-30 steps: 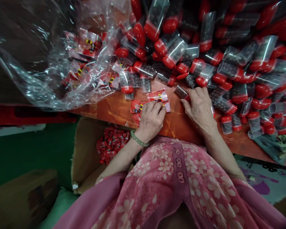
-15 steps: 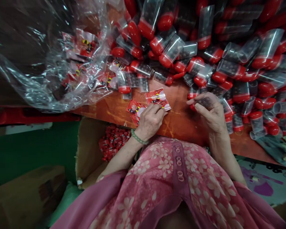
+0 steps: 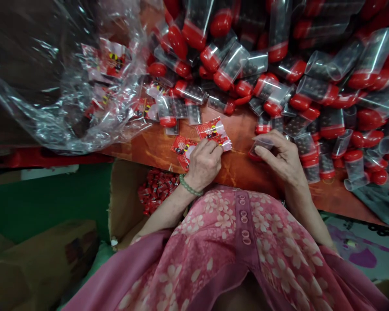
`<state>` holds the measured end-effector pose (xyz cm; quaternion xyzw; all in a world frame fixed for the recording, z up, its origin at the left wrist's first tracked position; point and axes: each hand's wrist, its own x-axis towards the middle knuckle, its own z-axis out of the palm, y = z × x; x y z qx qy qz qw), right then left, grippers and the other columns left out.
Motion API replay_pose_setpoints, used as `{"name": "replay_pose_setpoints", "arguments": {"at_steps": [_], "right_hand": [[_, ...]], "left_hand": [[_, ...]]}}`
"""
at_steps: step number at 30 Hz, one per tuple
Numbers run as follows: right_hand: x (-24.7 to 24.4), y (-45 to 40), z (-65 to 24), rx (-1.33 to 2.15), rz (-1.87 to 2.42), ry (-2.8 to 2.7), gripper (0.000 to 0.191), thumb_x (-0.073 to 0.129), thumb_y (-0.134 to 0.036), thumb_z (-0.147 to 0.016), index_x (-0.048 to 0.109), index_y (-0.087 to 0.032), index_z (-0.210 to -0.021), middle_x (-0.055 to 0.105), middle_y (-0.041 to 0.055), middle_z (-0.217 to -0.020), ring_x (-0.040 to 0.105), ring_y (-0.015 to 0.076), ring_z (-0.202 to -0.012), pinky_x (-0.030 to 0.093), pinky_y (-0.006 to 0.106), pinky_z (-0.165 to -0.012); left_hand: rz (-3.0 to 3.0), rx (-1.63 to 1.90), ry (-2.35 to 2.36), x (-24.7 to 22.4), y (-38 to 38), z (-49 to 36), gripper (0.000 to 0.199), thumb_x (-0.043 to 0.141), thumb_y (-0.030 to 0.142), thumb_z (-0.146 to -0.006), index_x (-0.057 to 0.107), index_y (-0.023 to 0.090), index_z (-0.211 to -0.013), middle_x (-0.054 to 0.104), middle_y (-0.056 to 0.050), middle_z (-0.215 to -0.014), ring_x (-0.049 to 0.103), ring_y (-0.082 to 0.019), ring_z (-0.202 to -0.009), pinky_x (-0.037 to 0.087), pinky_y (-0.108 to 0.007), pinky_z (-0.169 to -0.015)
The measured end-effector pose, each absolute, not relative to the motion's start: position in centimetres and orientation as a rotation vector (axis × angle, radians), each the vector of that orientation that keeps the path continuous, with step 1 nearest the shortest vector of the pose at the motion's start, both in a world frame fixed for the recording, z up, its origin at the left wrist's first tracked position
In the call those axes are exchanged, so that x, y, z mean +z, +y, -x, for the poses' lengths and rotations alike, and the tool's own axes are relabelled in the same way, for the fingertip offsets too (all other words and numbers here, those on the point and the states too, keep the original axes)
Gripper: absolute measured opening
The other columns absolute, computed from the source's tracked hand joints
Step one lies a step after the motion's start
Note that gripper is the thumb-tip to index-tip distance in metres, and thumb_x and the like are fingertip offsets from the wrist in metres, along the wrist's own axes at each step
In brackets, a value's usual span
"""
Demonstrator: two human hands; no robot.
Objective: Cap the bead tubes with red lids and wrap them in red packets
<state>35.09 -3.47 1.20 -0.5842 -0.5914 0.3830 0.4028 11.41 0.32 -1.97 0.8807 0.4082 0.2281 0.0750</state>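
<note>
My left hand [image 3: 205,163], with a green bead bracelet at the wrist, lies over small red printed packets. Its fingers are curled and closed on the near edge of one packet [image 3: 215,128], though the fingertips are partly hidden. A second red packet [image 3: 180,146] sticks out beside that hand, flat on the table. To the right, my right hand [image 3: 280,156] pinches a clear plastic tube with a red end [image 3: 265,143] between thumb and fingers, low over the wooden table. The palm hides part of this tube.
Many clear tubes with red ends and dark beads [image 3: 233,65] are heaped across the back and right of the brown table [image 3: 243,170]. A crinkled clear plastic bag [image 3: 116,125] with red packets stands at left. Below, a cardboard box [image 3: 125,194] holds small red packs [image 3: 157,188].
My right hand has moved left and slightly down with the tube, away from the heap. My left hand has stayed nearly still on the packets.
</note>
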Motion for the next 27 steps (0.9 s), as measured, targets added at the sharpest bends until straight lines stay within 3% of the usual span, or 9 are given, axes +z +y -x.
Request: {"name": "replay_pose_setpoints", "arguments": {"at_steps": [4,10,18,21,27], "right_hand": [[1.0,-4.0,-35.2,1.038,1.509,-1.414,0.014,0.074,-0.036,-0.092,0.076,-0.025,-0.099,0.073,0.0014,-0.093,0.068,0.0183,-0.083,0.053,0.033,-0.078],[-0.8,-4.7,-35.4,1.128,1.560,-1.250,0.021,0.080,-0.035,-0.088,0.075,-0.027,-0.106,0.075,-0.0002,-0.097,0.069,0.0180,-0.083,0.053,0.033,-0.078],[-0.3,-5.4,-35.2,1.153,1.604,-1.116,0.022,0.081,-0.036,-0.086,0.073,-0.026,-0.104,0.076,-0.0002,-0.095,0.072,0.0179,-0.082,0.057,0.031,-0.077],[-0.1,-5.7,-35.1,1.164,1.604,-1.086,0.021,0.080,-0.037,-0.086,0.072,-0.025,-0.103,0.076,0.0004,-0.093,0.073,0.0176,-0.081,0.059,0.031,-0.078],[0.5,-6.0,-34.9,1.201,1.465,-0.994,0.025,0.084,-0.035,-0.082,0.072,-0.023,-0.101,0.079,-0.0002,-0.087,0.076,0.0171,-0.074,0.064,0.030,-0.071]], "left_hand": [[-2.589,0.604,1.173,-1.4,0.3,-11.5,0.033,0.052,0.024,-0.104,0.066,0.016,-0.075,0.066,-0.005,-0.076,0.057,-0.017,-0.073,0.044,-0.030,-0.070],[-2.540,0.367,1.255,-0.5,0.5,-11.8,0.032,0.052,0.028,-0.105,0.069,0.015,-0.081,0.069,-0.006,-0.080,0.063,-0.018,-0.078,0.049,-0.030,-0.075],[-2.545,0.059,1.329,1.0,0.9,-12.2,0.027,0.045,0.006,-0.098,0.072,0.013,-0.100,0.072,-0.012,-0.095,0.066,-0.023,-0.093,0.052,-0.033,-0.077],[-2.528,0.177,1.325,1.3,1.4,-12.0,0.025,0.050,0.006,-0.096,0.073,0.012,-0.089,0.073,-0.012,-0.090,0.067,-0.023,-0.087,0.052,-0.033,-0.074],[-2.096,0.786,1.151,2.0,1.6,-11.0,0.010,0.071,0.014,-0.088,0.074,0.016,-0.079,0.075,-0.004,-0.077,0.068,-0.014,-0.070,0.052,-0.026,-0.066]]}}
